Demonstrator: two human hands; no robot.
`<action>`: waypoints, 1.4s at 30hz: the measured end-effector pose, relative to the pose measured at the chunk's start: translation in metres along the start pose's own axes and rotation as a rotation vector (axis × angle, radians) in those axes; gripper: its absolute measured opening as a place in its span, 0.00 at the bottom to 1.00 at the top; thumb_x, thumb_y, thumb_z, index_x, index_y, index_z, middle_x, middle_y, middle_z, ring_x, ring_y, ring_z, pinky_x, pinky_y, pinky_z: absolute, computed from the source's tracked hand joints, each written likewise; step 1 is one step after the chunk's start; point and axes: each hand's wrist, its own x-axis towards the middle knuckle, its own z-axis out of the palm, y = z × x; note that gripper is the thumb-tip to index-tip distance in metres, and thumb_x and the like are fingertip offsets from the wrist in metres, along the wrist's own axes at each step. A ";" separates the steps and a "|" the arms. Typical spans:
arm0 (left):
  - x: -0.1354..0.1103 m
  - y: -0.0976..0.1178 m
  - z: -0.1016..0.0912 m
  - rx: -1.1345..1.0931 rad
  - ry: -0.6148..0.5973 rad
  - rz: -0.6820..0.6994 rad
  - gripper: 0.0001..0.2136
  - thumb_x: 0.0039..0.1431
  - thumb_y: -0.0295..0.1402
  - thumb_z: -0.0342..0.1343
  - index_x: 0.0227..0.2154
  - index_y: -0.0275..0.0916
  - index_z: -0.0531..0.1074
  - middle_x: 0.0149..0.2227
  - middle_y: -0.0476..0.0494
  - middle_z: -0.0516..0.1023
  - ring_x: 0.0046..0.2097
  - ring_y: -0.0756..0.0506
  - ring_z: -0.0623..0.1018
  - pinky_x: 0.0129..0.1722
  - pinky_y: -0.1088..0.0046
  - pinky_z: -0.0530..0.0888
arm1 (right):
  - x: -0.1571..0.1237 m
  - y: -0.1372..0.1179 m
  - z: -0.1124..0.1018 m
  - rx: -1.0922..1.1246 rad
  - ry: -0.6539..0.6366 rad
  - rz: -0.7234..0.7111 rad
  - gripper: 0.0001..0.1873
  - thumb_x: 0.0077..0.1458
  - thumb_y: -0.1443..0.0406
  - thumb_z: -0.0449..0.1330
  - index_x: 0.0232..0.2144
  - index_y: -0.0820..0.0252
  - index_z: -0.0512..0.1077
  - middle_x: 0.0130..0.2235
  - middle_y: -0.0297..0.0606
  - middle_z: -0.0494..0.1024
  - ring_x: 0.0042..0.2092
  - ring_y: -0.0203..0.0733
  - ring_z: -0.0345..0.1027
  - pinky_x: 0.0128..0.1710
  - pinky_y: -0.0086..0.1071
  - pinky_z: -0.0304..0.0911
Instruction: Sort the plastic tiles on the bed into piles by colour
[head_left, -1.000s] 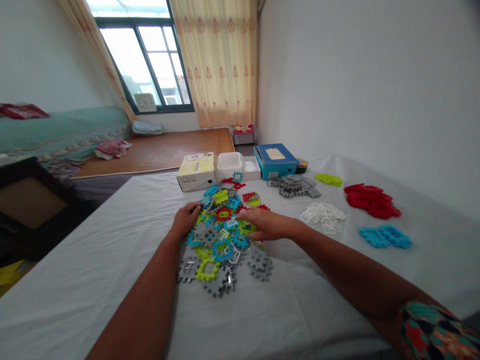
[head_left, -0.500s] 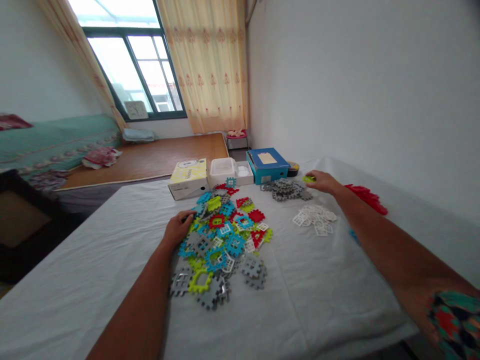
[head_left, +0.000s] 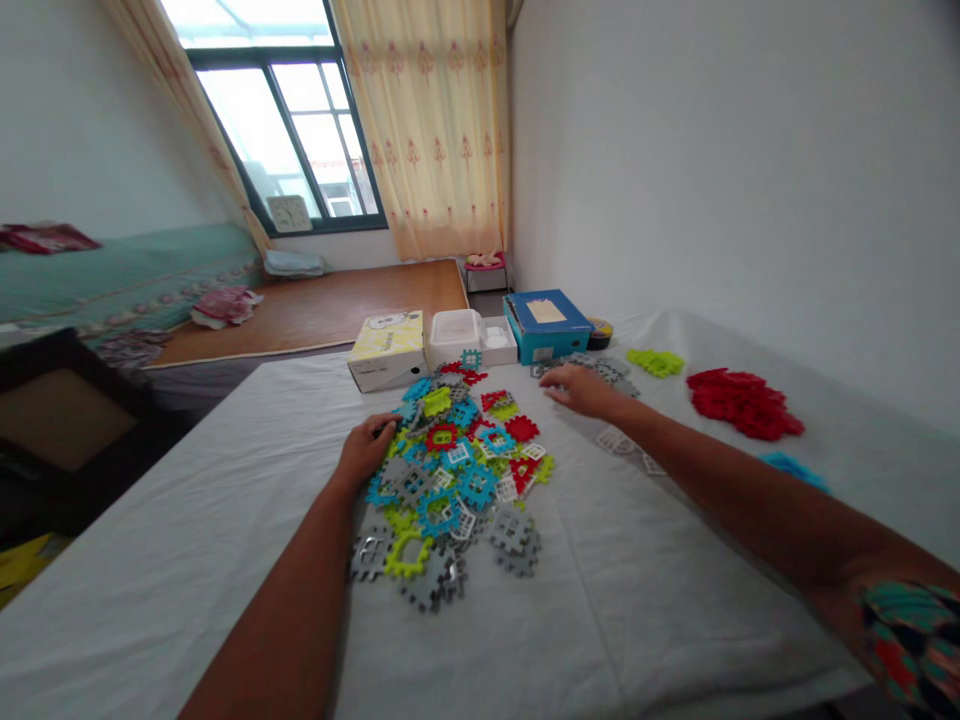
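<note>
At the left edge of a mixed heap of interlocking plastic tiles [head_left: 439, 515] rests my left hand [head_left: 365, 448]. Its fingers are curled in against the grey and blue tiles; what is between them, if anything, is hidden. The heap holds grey, blue, lime green, red and white pieces with toothed edges. To the right, my right hand [head_left: 576, 388] hangs in the air with fingers apart and nothing in them. Behind it lies a pile of grey tiles [head_left: 611, 370], partly covered by the hand. My right forearm partly hides white lattice pieces [head_left: 616, 440].
Sorted piles lie to the right: lime green tiles [head_left: 656, 361], red tiles [head_left: 742, 402] and blue tiles [head_left: 795, 470]. At the back stand a yellow-and-white box [head_left: 390, 350], a white plastic container [head_left: 456, 332], a blue box [head_left: 547, 325] and a roll of tape [head_left: 600, 333]. A wall borders the right.
My right hand has let go of a lime green piece, now with the green pile, and moved left towards the mixed heap. My left hand stays at the heap. The view has shifted slightly.
</note>
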 end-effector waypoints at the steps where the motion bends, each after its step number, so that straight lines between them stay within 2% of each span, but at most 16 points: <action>1: 0.000 0.000 0.000 -0.004 -0.002 0.000 0.19 0.55 0.44 0.49 0.41 0.42 0.78 0.45 0.44 0.81 0.48 0.41 0.78 0.51 0.64 0.72 | 0.002 -0.018 0.011 0.021 -0.058 -0.085 0.09 0.55 0.62 0.59 0.38 0.56 0.77 0.40 0.42 0.79 0.44 0.46 0.70 0.48 0.39 0.63; 3: -0.001 -0.001 0.001 -0.008 -0.002 0.002 0.19 0.56 0.44 0.49 0.42 0.41 0.78 0.44 0.44 0.80 0.47 0.41 0.78 0.51 0.64 0.73 | 0.006 -0.049 0.029 0.032 -0.113 -0.158 0.10 0.56 0.64 0.59 0.39 0.58 0.77 0.41 0.44 0.79 0.44 0.47 0.70 0.47 0.39 0.63; 5: -0.001 -0.001 0.002 -0.009 0.002 0.006 0.18 0.56 0.43 0.49 0.42 0.42 0.78 0.44 0.44 0.81 0.48 0.42 0.78 0.51 0.64 0.73 | 0.014 -0.071 0.041 0.047 -0.097 -0.159 0.11 0.56 0.65 0.60 0.42 0.60 0.76 0.43 0.46 0.78 0.45 0.47 0.70 0.47 0.39 0.64; 10: -0.001 -0.001 0.004 -0.013 0.011 0.008 0.16 0.56 0.40 0.49 0.40 0.42 0.78 0.44 0.45 0.81 0.47 0.42 0.78 0.51 0.64 0.72 | 0.054 -0.110 0.060 0.163 0.008 -0.220 0.17 0.56 0.64 0.60 0.49 0.63 0.72 0.51 0.48 0.75 0.53 0.48 0.66 0.56 0.43 0.58; 14: -0.002 0.002 0.004 -0.026 0.007 -0.013 0.16 0.56 0.39 0.49 0.41 0.42 0.78 0.43 0.45 0.81 0.47 0.43 0.78 0.50 0.64 0.73 | 0.087 -0.135 0.079 0.193 -0.051 -0.240 0.23 0.53 0.62 0.64 0.51 0.63 0.71 0.54 0.50 0.73 0.57 0.51 0.64 0.58 0.44 0.55; 16: -0.002 0.003 0.004 -0.025 0.011 -0.009 0.16 0.57 0.39 0.49 0.41 0.42 0.78 0.43 0.45 0.81 0.47 0.43 0.78 0.50 0.65 0.73 | 0.097 -0.141 0.086 0.207 -0.107 -0.247 0.24 0.51 0.61 0.66 0.50 0.62 0.72 0.54 0.49 0.73 0.57 0.51 0.64 0.58 0.43 0.55; 19: -0.003 0.003 0.004 -0.030 0.019 -0.004 0.15 0.57 0.38 0.49 0.40 0.42 0.79 0.43 0.45 0.81 0.47 0.42 0.78 0.49 0.64 0.73 | 0.105 -0.143 0.088 0.185 -0.194 -0.280 0.21 0.49 0.60 0.67 0.46 0.62 0.74 0.50 0.47 0.76 0.53 0.49 0.69 0.54 0.39 0.60; 23: -0.003 0.002 0.004 -0.035 0.012 -0.006 0.16 0.57 0.38 0.49 0.41 0.41 0.79 0.43 0.44 0.81 0.47 0.42 0.78 0.48 0.64 0.73 | 0.100 -0.139 0.075 0.145 -0.216 -0.314 0.16 0.47 0.61 0.69 0.37 0.64 0.75 0.45 0.48 0.78 0.49 0.48 0.71 0.49 0.36 0.63; 26: -0.002 0.002 0.004 -0.028 0.010 -0.002 0.16 0.57 0.38 0.49 0.41 0.41 0.78 0.43 0.44 0.81 0.47 0.42 0.78 0.49 0.64 0.73 | 0.088 -0.135 0.062 0.169 -0.244 -0.302 0.14 0.48 0.60 0.68 0.34 0.64 0.74 0.42 0.47 0.79 0.46 0.48 0.72 0.45 0.36 0.64; 29: -0.002 0.002 0.005 -0.025 0.011 -0.003 0.16 0.57 0.38 0.49 0.41 0.41 0.78 0.43 0.44 0.81 0.47 0.42 0.78 0.50 0.64 0.73 | 0.069 -0.128 0.050 0.223 -0.250 -0.286 0.11 0.47 0.63 0.68 0.32 0.61 0.74 0.43 0.45 0.79 0.48 0.48 0.72 0.46 0.36 0.64; 34: -0.001 -0.001 0.004 -0.040 0.010 0.020 0.17 0.56 0.41 0.49 0.41 0.40 0.78 0.43 0.43 0.81 0.47 0.42 0.78 0.50 0.64 0.73 | 0.030 -0.096 0.033 0.264 -0.131 -0.241 0.10 0.45 0.65 0.67 0.34 0.59 0.74 0.47 0.44 0.78 0.52 0.49 0.69 0.51 0.39 0.62; 38: 0.001 -0.004 0.003 -0.011 -0.001 0.026 0.19 0.56 0.44 0.48 0.42 0.39 0.78 0.44 0.42 0.80 0.47 0.41 0.78 0.50 0.63 0.73 | 0.006 -0.033 0.015 0.246 -0.066 -0.098 0.10 0.44 0.65 0.67 0.33 0.59 0.73 0.49 0.43 0.77 0.49 0.47 0.71 0.47 0.37 0.64; 42: 0.003 -0.006 0.002 0.010 0.007 0.012 0.21 0.55 0.45 0.48 0.42 0.39 0.78 0.45 0.42 0.80 0.47 0.40 0.78 0.51 0.64 0.73 | -0.014 0.059 -0.014 0.067 0.100 0.198 0.11 0.45 0.62 0.66 0.34 0.58 0.73 0.43 0.41 0.79 0.44 0.46 0.72 0.44 0.37 0.64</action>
